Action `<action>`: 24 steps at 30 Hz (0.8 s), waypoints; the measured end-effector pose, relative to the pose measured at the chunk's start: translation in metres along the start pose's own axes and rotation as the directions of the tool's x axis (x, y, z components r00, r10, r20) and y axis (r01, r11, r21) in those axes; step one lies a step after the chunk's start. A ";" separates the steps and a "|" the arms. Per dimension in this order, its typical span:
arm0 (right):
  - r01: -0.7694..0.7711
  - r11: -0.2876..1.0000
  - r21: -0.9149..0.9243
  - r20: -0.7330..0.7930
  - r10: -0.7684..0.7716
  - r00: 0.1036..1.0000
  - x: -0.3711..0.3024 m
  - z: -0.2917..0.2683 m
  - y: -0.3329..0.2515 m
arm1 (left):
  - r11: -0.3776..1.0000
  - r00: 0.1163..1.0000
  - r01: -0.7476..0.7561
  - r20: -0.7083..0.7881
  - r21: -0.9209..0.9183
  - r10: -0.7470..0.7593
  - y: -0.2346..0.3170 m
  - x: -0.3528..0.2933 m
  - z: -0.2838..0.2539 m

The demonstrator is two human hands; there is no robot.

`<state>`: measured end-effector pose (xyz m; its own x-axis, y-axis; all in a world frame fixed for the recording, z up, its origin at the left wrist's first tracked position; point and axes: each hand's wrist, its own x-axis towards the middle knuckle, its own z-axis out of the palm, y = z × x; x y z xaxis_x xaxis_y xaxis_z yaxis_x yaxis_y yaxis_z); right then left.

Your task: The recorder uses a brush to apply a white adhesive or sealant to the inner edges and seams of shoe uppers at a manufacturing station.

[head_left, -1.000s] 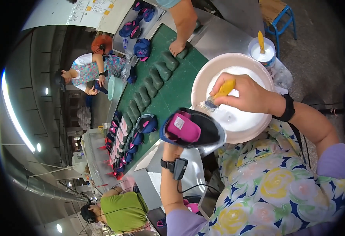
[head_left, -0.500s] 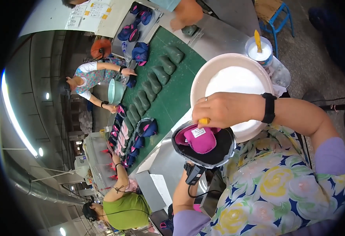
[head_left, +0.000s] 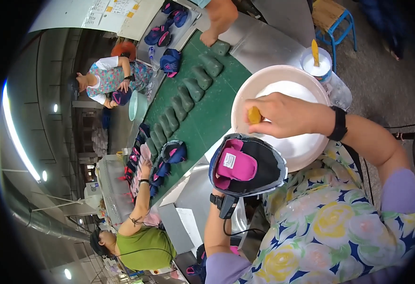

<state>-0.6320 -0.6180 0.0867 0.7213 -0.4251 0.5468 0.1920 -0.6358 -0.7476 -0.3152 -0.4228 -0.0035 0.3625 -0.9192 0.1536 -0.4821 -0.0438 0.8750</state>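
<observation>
A shoe upper, dark inside with a bright pink tongue and a white label, is held up in front of me with its opening facing me. My left hand supports it from below; its fingers are mostly hidden behind the upper. My right hand is closed round the yellow handle of a brush, whose bristles I cannot see. That hand is over the near side of a pale pink basin holding white liquid, just above the upper.
Green shoe lasts stand in a row on a green belt, near several blue-and-pink uppers. A white tub with another yellow-handled brush stands beyond the basin. Co-workers line the belt; one hand touches a last.
My right hand has lifted from the upper's opening toward the basin, with the brush. The upper has turned to show more of its dark lining. A co-worker's hand now touches the top last.
</observation>
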 end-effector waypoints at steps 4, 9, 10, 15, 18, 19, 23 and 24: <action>0.139 0.989 -0.047 0.010 -0.139 0.990 0.002 0.024 -0.001 | 0.992 0.996 -0.092 0.014 0.085 0.091 0.010 0.008 0.008; -0.049 0.990 -0.134 0.218 0.078 0.973 -0.001 0.002 -0.009 | 0.964 0.984 -0.172 -0.011 0.201 0.178 0.019 0.005 0.014; 0.048 0.997 -0.056 0.093 -0.043 0.995 0.001 0.006 -0.009 | 0.957 0.981 -0.189 -0.008 0.221 0.196 0.021 0.005 0.017; 0.134 0.986 -0.097 0.043 -0.130 0.991 -0.004 0.009 0.006 | 0.910 0.964 -0.243 -0.017 0.335 0.264 0.029 0.005 0.023; -0.189 0.981 0.045 -0.002 0.189 0.982 -0.006 0.005 -0.003 | 0.878 0.960 -0.233 -0.043 0.419 0.276 0.028 -0.003 0.019; -0.183 0.982 0.048 0.014 0.182 0.983 -0.006 0.014 -0.010 | 0.864 0.956 -0.235 -0.052 0.446 0.287 0.030 -0.002 0.019; -0.127 0.948 0.291 0.067 0.112 0.991 -0.006 0.041 -0.037 | 0.952 0.950 -0.246 -0.149 0.182 0.274 0.050 0.019 0.022; -0.154 0.969 0.191 0.053 0.147 0.988 -0.006 0.040 -0.026 | 0.902 0.945 -0.233 -0.134 0.362 0.298 0.038 0.023 0.021</action>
<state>-0.6147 -0.5731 0.0877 0.7757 -0.4795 0.4104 0.2015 -0.4280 -0.8810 -0.3418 -0.4539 0.0238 0.3057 -0.8295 0.4675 -0.8085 0.0331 0.5876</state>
